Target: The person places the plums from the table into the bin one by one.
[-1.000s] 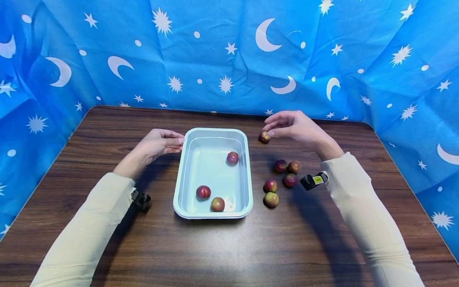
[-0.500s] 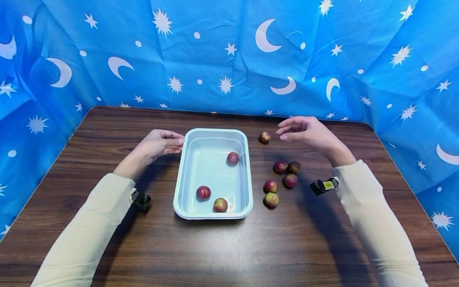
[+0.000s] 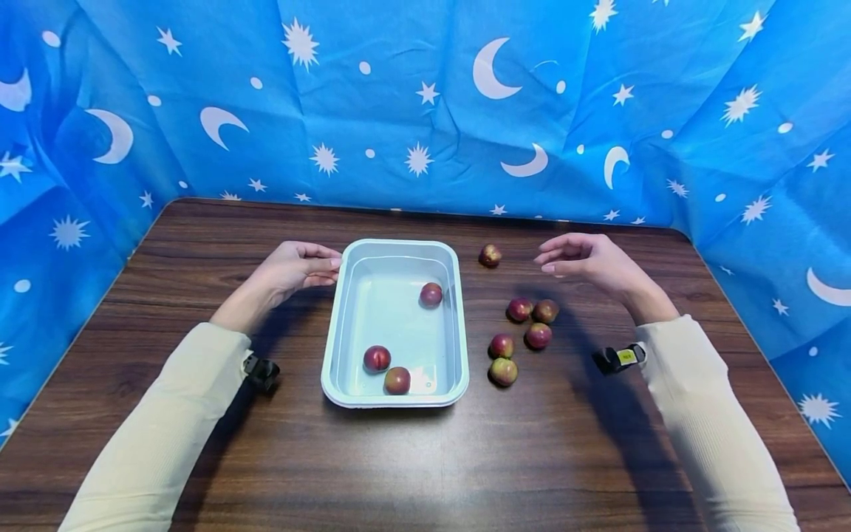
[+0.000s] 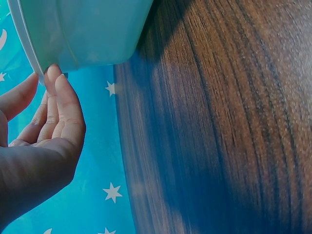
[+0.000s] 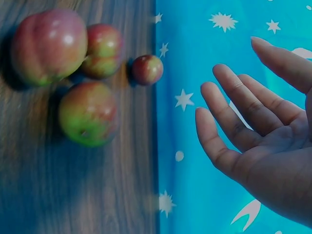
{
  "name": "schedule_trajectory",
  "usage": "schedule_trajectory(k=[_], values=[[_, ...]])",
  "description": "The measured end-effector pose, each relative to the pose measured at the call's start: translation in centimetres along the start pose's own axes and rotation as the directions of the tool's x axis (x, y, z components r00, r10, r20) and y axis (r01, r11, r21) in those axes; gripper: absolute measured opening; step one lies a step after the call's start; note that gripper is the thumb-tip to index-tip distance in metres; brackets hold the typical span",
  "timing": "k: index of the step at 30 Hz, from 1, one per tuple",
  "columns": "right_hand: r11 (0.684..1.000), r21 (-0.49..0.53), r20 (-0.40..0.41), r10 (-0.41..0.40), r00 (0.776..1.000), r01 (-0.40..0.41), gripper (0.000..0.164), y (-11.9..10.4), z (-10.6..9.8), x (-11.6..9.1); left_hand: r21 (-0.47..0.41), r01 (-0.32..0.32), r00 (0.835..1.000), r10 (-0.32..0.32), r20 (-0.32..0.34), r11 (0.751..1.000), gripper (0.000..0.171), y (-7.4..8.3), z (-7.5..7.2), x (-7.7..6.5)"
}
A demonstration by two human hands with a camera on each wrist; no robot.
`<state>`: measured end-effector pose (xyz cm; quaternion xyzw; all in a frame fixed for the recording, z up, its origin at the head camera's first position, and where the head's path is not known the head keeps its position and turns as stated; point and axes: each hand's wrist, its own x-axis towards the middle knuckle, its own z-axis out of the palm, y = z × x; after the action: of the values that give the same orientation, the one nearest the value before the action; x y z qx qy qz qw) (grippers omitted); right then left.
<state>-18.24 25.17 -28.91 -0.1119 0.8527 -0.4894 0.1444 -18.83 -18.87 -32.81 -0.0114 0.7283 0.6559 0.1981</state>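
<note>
In the head view a white rectangular tray point(image 3: 339, 325) stands on the table. Three plums lie inside: one red plum point(image 3: 431, 294) toward the far right, another red plum point(image 3: 377, 358) and a lighter plum point(image 3: 397, 380) near the front. My left hand point(image 3: 292, 270) pinches the tray's far left rim; in the left wrist view, thumb and fingertips point(image 4: 68, 100) meet either side of that rim. My right hand point(image 3: 588, 262) hovers above the table with loosely bent fingers and nothing in them. A lone plum point(image 3: 490, 256) sits to its left, apart from it.
Right of the tray, several more plums lie grouped, including a greenish plum point(image 3: 503, 372) in front and a brownish plum point(image 3: 545, 311) farther right. A blue cloth point(image 3: 372, 96) with moons and stars hangs behind the wooden table point(image 3: 425, 473).
My right hand has drawn away from the lone plum, rightward and toward me. The lighter plum in the tray has rolled right and then back left. My left hand stays at the rim.
</note>
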Motion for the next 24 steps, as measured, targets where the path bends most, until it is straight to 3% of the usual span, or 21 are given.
schedule_trajectory(k=[10, 24], values=[[1.0, 0.004, 0.054, -0.031, 0.998, 0.031, 0.037, 2.0, -0.4, -0.6, 0.014, -0.002, 1.0, 0.002, 0.004, 1.0, 0.033, -0.1, -0.1, 0.1], [0.998, 0.016, 0.089, 0.062, 0.994, -0.064, 0.043, 5.0, 0.1, -1.3, 0.008, 0.004, 1.0, -0.004, 0.0, 1.0, 0.033, 0.1, -0.1, 0.1]])
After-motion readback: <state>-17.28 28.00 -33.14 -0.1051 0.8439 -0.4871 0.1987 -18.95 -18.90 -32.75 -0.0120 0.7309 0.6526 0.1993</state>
